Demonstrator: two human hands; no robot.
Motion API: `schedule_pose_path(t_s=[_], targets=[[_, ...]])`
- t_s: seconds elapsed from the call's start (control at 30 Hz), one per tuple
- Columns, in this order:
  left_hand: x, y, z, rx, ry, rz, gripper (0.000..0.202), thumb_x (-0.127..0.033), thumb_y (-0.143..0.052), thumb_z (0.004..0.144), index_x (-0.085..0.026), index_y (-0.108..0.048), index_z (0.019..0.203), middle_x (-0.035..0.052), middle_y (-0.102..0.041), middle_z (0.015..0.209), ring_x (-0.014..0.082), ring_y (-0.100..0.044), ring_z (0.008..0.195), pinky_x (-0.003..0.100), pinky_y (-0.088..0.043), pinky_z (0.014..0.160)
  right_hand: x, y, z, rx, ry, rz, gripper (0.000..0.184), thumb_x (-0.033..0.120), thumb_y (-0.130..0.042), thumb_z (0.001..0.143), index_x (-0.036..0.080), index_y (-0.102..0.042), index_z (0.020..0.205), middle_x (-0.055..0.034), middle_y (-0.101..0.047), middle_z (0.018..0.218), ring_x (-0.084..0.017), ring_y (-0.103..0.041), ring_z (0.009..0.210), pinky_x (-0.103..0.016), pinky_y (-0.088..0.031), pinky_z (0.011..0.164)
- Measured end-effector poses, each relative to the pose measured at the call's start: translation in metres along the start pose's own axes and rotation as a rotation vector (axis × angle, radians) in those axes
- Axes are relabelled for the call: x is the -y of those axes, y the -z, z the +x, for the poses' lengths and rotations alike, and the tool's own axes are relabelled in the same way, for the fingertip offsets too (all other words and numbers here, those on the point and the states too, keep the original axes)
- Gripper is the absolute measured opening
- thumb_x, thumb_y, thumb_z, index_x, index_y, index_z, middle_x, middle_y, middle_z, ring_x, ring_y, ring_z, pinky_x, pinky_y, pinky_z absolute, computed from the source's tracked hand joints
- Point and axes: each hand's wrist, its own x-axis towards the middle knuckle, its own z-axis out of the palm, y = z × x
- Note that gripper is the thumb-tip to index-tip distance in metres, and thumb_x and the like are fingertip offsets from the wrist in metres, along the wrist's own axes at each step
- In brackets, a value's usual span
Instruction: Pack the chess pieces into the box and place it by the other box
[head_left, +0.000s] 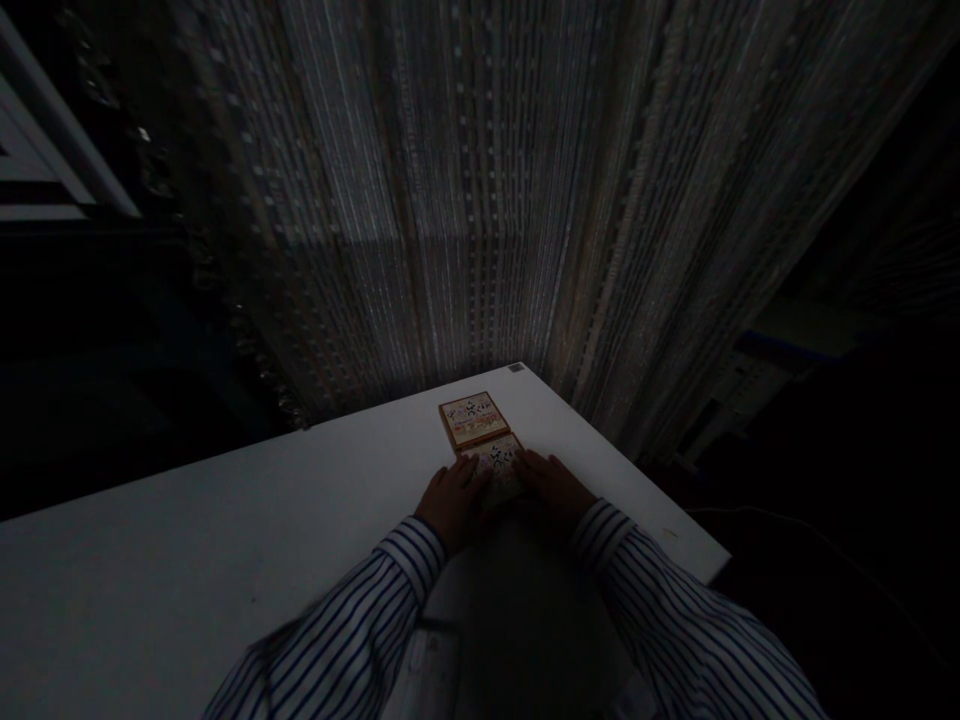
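Two flat square boards with wooden frames and small printed pieces lie side by side on a white table point(187, 540). The far board point(472, 418) lies untouched. The near board point(501, 462) sits between my hands. My left hand point(452, 502) rests on its left edge, fingers bent over the frame. My right hand point(553, 485) lies on its right edge with fingers stretched along it. Both arms wear striped sleeves. The scene is very dim.
A patterned curtain point(480, 200) of hanging strands drops behind the table's far edge. The table's right corner point(705, 560) is close to my right arm. Dark furniture and a white frame point(52, 150) stand at the left. A pale box point(739, 385) sits low at the right.
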Motion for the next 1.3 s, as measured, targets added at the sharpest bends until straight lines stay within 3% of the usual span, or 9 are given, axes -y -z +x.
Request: schedule_pose_path(t_s=[0.23,0.5,0.83,1.0,1.3], targets=[[0.002,0.001,0.003,-0.022,-0.012,0.035,0.05,-0.048,-0.044,0.079,-0.024,-0.042,0.123,0.0097,-0.041,0.132,0.0288,-0.035,0.121,0.046,-0.034,0.092,0.014,-0.01,0.02,-0.033,-0.015,-0.049,0.051,0.035,-0.029,0.088,0.008,-0.033,0.131,-0.0138,-0.028,0.139,-0.026,-0.021,0.129,-0.05,-0.021,0.1],[0.005,0.007,0.002,0.003,-0.035,0.018,0.055,-0.052,-0.045,0.077,-0.024,-0.04,0.123,0.0108,-0.04,0.132,0.0282,-0.035,0.121,0.046,-0.034,0.093,0.015,-0.013,0.022,-0.067,0.009,-0.058,0.05,0.035,-0.028,0.088,0.01,-0.034,0.131,-0.0128,-0.03,0.138,-0.026,-0.022,0.128,-0.052,-0.021,0.099],[0.009,0.036,-0.01,0.064,0.034,-0.036,0.057,-0.048,-0.05,0.074,-0.022,-0.042,0.124,0.0098,-0.04,0.133,0.0279,-0.034,0.122,0.049,-0.032,0.096,0.025,-0.01,0.017,-0.133,0.026,-0.068,0.049,0.031,-0.032,0.086,0.008,-0.035,0.13,-0.0156,-0.033,0.136,-0.027,-0.025,0.127,-0.052,-0.02,0.1],[0.013,0.053,-0.019,0.068,0.022,-0.09,0.054,-0.047,-0.054,0.072,-0.023,-0.046,0.121,0.0079,-0.047,0.127,0.0256,-0.044,0.115,0.041,-0.034,0.096,0.033,-0.007,0.016,-0.138,0.051,-0.056,0.05,0.032,-0.033,0.085,0.009,-0.036,0.13,-0.0157,-0.035,0.135,-0.027,-0.026,0.126,-0.05,-0.02,0.1],[0.03,0.067,-0.052,0.265,0.036,-0.276,0.056,-0.051,-0.06,0.064,-0.022,-0.055,0.11,0.0057,-0.058,0.112,0.0224,-0.053,0.102,0.031,-0.039,0.088,0.046,-0.011,0.019,-0.145,0.124,-0.07,0.05,0.033,-0.032,0.085,0.009,-0.038,0.129,-0.0145,-0.036,0.135,-0.027,-0.027,0.126,-0.049,-0.018,0.101]])
